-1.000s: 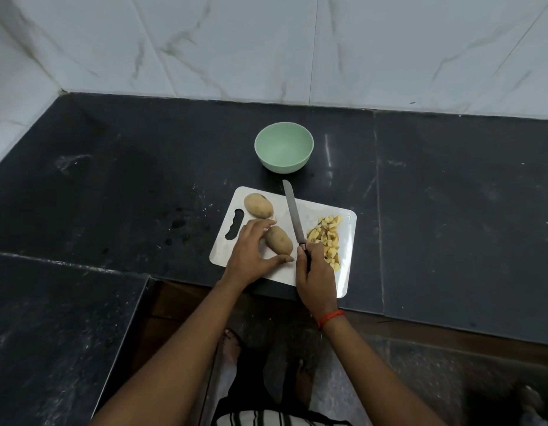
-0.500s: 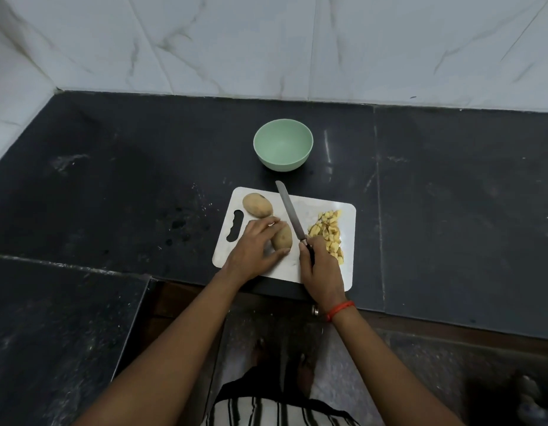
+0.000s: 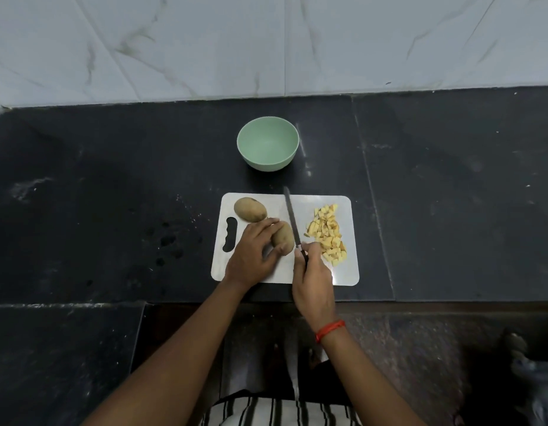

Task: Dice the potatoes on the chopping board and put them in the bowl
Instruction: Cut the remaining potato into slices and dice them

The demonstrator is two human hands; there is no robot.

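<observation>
A white chopping board lies on the black counter. My left hand grips a whole brown potato at the board's middle. A second whole potato lies behind it, near the board's handle slot. My right hand grips the handle of a knife, whose blade runs along the right side of the held potato, tip pointing away from me. A pile of yellow diced potato sits on the board's right side. The pale green bowl stands empty behind the board.
The black stone counter runs to a white marble wall at the back. Its front edge is just under my wrists. A lower black slab lies at the front left. Below, the floor and my striped clothing show.
My left hand has closed further round the near potato and the knife blade has come right up beside it. The camera has tilted, so everything sits a little lower in view.
</observation>
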